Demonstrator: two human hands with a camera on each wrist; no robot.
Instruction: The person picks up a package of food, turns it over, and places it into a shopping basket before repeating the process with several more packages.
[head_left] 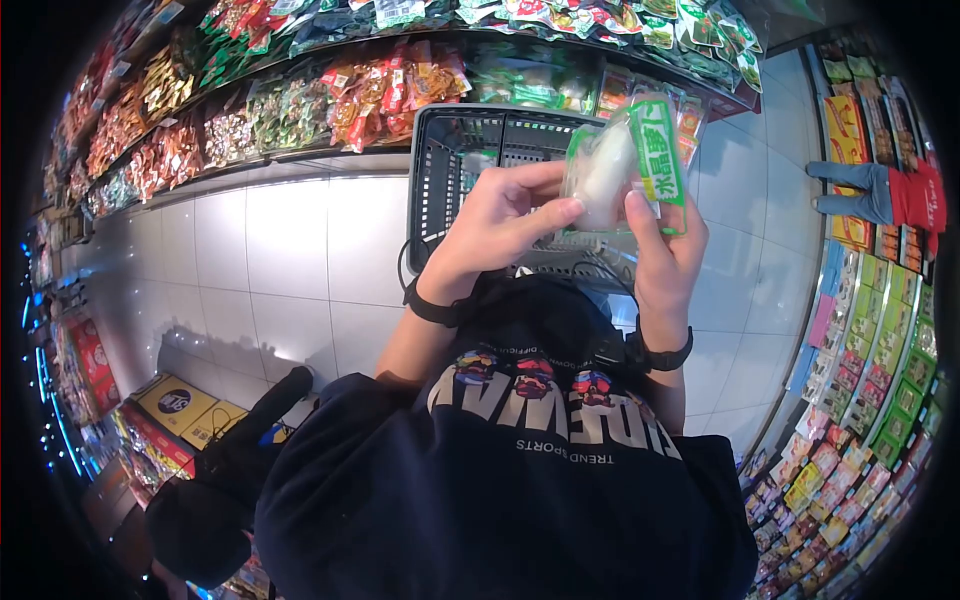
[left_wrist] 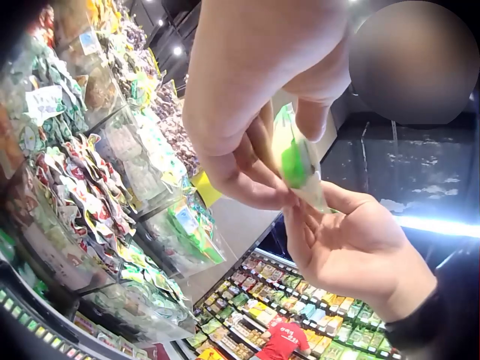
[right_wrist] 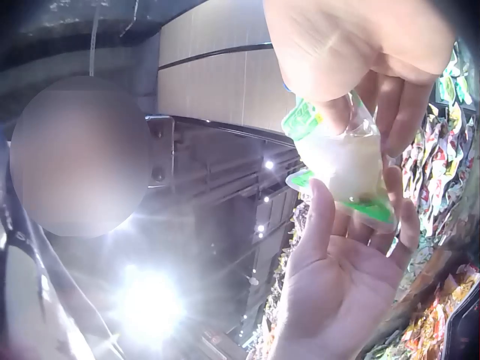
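Note:
A clear plastic food packet (head_left: 612, 172) with green printed edges and a whitish item inside is held up in front of the chest. My left hand (head_left: 500, 222) pinches its left side, the thumb lying across the front. On the lower right, my right hand (head_left: 668, 255) grips the packet, its thumb on the front and its fingers behind. From the left wrist view, the packet (left_wrist: 291, 154) appears nearly edge-on between both hands. In the right wrist view, the whitish contents show through the packet (right_wrist: 349, 161). Below the packet stands a dark grey shopping basket (head_left: 428, 175), partly covered by the hands.
Shelves of bagged snacks (head_left: 380, 95) run along the far side, close beyond the basket. More packaged goods (head_left: 880, 340) line the right side of the tiled aisle floor (head_left: 260, 240). A person in a red shirt (head_left: 915, 195) is by those shelves. Yellow boxes (head_left: 180, 405) stand at lower left.

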